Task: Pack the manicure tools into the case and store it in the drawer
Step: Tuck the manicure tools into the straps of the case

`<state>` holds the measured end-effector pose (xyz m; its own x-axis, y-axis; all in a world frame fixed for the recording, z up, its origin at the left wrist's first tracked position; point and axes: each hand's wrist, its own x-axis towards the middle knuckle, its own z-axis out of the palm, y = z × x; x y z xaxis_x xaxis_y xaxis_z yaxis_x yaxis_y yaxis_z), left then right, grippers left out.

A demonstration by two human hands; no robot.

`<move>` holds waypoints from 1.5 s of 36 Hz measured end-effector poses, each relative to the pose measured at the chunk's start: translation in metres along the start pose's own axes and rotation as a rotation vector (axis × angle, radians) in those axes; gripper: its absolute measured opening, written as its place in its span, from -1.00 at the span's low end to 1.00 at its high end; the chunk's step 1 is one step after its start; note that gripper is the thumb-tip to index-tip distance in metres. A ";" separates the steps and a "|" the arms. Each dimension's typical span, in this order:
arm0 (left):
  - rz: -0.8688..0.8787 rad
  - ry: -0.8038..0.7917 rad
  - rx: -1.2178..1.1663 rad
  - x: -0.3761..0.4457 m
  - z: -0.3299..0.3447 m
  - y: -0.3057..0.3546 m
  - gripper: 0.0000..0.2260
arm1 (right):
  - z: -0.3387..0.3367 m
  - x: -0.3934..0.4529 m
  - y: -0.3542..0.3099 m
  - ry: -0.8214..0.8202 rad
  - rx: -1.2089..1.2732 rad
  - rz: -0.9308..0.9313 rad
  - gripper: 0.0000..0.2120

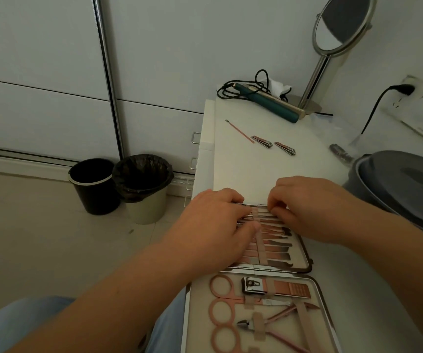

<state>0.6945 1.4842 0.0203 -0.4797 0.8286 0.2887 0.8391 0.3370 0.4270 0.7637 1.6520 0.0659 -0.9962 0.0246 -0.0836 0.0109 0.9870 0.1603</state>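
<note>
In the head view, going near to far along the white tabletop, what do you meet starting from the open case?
Open manicure case → both hands, left hand and right hand, at the case's far edge → two nail clippers and thin pink stick → teal hair tool with black cord → standing mirror.

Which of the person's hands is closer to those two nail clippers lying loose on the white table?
The right hand. It lies just below the two nail clippers, on the open case; the left hand sits farther left and lower.

The white table (243,174) carries an open case (317,289), two nail clippers (262,141) (285,148), a thin stick (239,131), a hair iron (266,103) and a mirror stand (316,80).
</note>
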 end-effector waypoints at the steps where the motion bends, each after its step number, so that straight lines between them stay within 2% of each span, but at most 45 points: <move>1: -0.002 -0.006 -0.002 0.000 0.000 0.000 -0.65 | 0.000 0.000 0.000 0.004 0.014 0.005 -0.82; 6: -0.018 -0.026 -0.083 0.002 -0.006 -0.004 -0.65 | -0.002 -0.002 0.002 0.018 0.134 0.041 -0.87; 10: -0.071 0.044 -0.192 0.001 -0.013 -0.017 -0.74 | -0.005 0.003 0.001 0.122 0.229 0.076 -0.94; 15: -0.175 0.091 -0.333 -0.007 -0.011 -0.038 -0.79 | -0.009 0.035 0.004 0.155 0.289 0.172 -0.97; 18: -0.253 0.098 -0.514 -0.010 -0.005 -0.044 -0.79 | -0.010 0.067 0.013 0.174 0.332 0.278 -0.90; 23: -0.277 0.145 -0.644 -0.014 0.002 -0.043 -0.77 | -0.013 0.119 0.032 0.189 0.250 0.454 -0.79; 27: -0.221 0.158 -0.571 -0.014 0.004 -0.046 -0.78 | -0.012 0.147 0.041 0.159 0.171 0.572 -0.75; 33: -0.213 0.114 -0.547 -0.014 0.006 -0.050 -0.76 | -0.004 0.170 0.041 0.102 0.107 0.654 -0.79; 38: -0.214 0.103 -0.551 -0.014 0.006 -0.051 -0.77 | 0.001 0.176 0.040 0.078 0.016 0.679 -0.85; 44: -0.226 0.092 -0.564 -0.015 0.005 -0.050 -0.76 | 0.003 0.180 0.039 0.111 -0.048 0.676 -0.75; 49: -0.232 0.085 -0.543 -0.016 0.004 -0.048 -0.76 | 0.001 0.183 0.040 0.152 -0.031 0.663 -0.85; 54: -0.228 0.084 -0.524 -0.016 0.002 -0.048 -0.74 | 0.002 0.191 0.039 0.114 0.016 0.708 -0.89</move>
<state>0.6631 1.4557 -0.0068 -0.6702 0.7156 0.1971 0.4830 0.2188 0.8479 0.5739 1.6960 0.0544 -0.7524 0.6440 0.1388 0.6583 0.7425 0.1239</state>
